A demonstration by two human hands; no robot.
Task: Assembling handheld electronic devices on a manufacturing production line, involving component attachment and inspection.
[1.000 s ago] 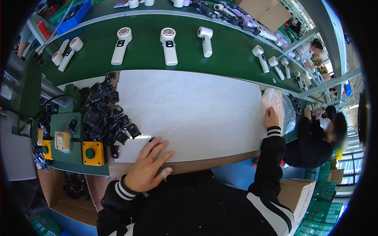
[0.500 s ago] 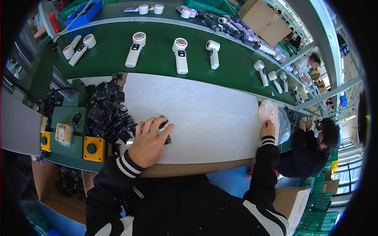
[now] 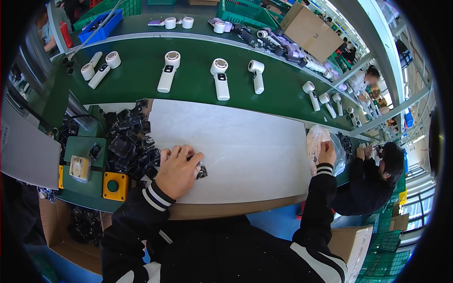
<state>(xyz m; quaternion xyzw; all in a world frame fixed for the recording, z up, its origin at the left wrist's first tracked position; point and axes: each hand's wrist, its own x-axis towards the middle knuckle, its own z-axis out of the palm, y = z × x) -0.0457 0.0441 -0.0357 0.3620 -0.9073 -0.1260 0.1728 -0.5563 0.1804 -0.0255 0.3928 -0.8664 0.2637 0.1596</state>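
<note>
My left hand [image 3: 177, 171] rests on the left part of the white work sheet [image 3: 245, 151], its fingers bent and closed over small black parts. One small black part [image 3: 202, 171] in shiny film shows beside the thumb. To the left of this hand lies a heap of black parts in clear wrapping [image 3: 130, 144]. At the sheet's right end, my right hand [image 3: 326, 154] is over a clear plastic bag [image 3: 315, 141] with pale pinkish contents. Its fingers are pressed together; what they pinch is too small to make out.
White handheld fans [image 3: 220, 87] lie along the green bench beyond the sheet. A yellow box with a green button [image 3: 114, 186] stands at left, above a carton of black parts [image 3: 56, 231]. At right sits another person [image 3: 373, 184]. A cardboard box [image 3: 311, 33] is at the back.
The whole view has shifted, so the bench appears lower. My right hand has moved slightly right across the bag. The left hand's fingers have curled in more around the black parts.
</note>
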